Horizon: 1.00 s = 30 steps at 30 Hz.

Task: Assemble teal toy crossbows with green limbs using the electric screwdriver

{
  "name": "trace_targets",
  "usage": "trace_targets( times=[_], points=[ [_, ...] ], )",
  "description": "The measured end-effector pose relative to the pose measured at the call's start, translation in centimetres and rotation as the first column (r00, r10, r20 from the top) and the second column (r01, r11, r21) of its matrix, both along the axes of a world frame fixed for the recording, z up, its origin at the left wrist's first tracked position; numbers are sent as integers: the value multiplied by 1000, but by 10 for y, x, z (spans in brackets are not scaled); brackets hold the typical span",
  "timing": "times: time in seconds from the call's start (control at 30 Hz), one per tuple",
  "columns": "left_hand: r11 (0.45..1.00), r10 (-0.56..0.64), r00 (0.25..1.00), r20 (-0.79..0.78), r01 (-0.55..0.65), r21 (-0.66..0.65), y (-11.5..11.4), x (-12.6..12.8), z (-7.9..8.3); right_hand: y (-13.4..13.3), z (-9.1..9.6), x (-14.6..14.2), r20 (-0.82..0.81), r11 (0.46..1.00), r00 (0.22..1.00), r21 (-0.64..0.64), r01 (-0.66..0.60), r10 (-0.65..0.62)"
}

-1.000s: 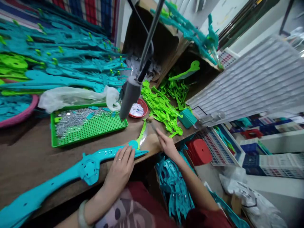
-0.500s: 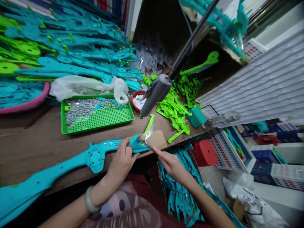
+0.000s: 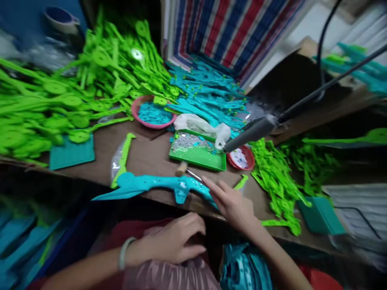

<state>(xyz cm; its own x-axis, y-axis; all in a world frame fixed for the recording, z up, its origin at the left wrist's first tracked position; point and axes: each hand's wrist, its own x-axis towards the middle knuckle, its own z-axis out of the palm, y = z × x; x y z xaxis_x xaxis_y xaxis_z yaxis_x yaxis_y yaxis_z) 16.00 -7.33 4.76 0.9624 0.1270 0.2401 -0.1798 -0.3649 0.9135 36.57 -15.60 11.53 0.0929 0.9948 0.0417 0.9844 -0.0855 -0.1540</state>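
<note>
A long, bow-shaped turquoise plastic part (image 3: pixel 163 183) lies along the front edge of the brown tabletop (image 3: pixel 151 155), its pointed left tip reaching past the edge. It looks light and fairly stiff, though smooth enough to slide; the thick block at its middle seems the surest place to take hold, since the thin tip would probably flex. The left hand (image 3: pixel 178 237) is off it, hanging between the part and the person's body, fingers loosely curved with a gap to the thumb — nothing shows in its grasp, though the palm is partly hidden. The right hand (image 3: pixel 234 203) pinches a small hammer with a tan head and a slim metallic shaft (image 3: pixel 182 169) by the handle end, most of which the fingers cover. That hammer should feel heaviest at its head, which is just behind the part's middle; whether the two touch, I cannot tell. The part's right end passes beneath the right hand's fingers, contact again unclear. A lime-green plastic arm with a clear film-like piece (image 3: pixel 124 159) meets the part's left end, and a short lime-green plastic piece (image 3: pixel 241 182) lies just beyond the right hand.
</note>
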Motion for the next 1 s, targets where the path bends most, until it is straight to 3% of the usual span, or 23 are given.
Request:
trace_targets(
  times=[0.03,0.07,0.1,0.13,0.17,0.23,0.27,0.3,0.33,0.4,0.43,0.5,0.6,0.67,0.77,0.9,0.93,1.0],
  points=[
    [984,1,994,-112,-21,-179,4,-17,-1,39,1,-6,93,999,995,-17,-45,46],
    [930,51,970,-238,-133,-343,8,-33,-2,79,1,-12,153,996,984,-30,-88,91],
    [829,144,919,-367,-315,-463,12,-49,-4,116,-1,-19,196,990,971,-44,-134,140],
    [674,261,836,-483,-516,-530,17,-63,-7,150,-3,-25,231,980,953,-62,-187,196],
    [475,375,731,-570,-680,-559,23,-76,-10,179,-5,-31,263,970,934,-74,-232,243],
    [78,546,528,-650,-805,-588,37,-94,-15,217,-12,-44,292,943,898,-52,-329,330],
    [-63,596,457,-660,-793,-606,44,-100,-17,228,-15,-52,276,930,893,-13,-367,356],
    [-149,628,418,-656,-763,-629,52,-104,-18,233,-19,-60,222,920,901,37,-391,374],
    [-196,650,400,-646,-734,-651,59,-105,-18,235,-23,-69,121,913,914,83,-399,388],
    [-230,679,377,-630,-706,-670,71,-104,-16,233,-34,-88,-219,921,895,93,-378,389],
    [-237,689,363,-627,-704,-669,74,-102,-13,231,-40,-98,-418,935,842,54,-352,341],
    [-244,700,351,-621,-700,-671,75,-99,-7,228,-53,-115,-744,947,651,-86,-311,146],
    [-240,677,402,-617,-672,-701,67,-99,1,227,-66,-128,-923,916,346,-278,-290,-170],
    [-248,657,416,-629,-669,-701,60,-103,3,227,-68,-128,-946,906,231,-292,-306,-227],
    [-253,657,405,-636,-676,-692,57,-108,2,230,-64,-123,-967,893,241,-179,-414,-82],
    [-190,647,482,-591,-649,-737,67,-109,4,239,-56,-123,-949,743,299,-133,-656,94],
    [-181,643,492,-587,-647,-741,72,-108,5,239,-53,-124,-936,751,330,-129,-647,124],
    [-183,634,483,-604,-665,-724,78,-107,8,228,-41,-121,-858,844,469,-83,-530,211]
  ],
)
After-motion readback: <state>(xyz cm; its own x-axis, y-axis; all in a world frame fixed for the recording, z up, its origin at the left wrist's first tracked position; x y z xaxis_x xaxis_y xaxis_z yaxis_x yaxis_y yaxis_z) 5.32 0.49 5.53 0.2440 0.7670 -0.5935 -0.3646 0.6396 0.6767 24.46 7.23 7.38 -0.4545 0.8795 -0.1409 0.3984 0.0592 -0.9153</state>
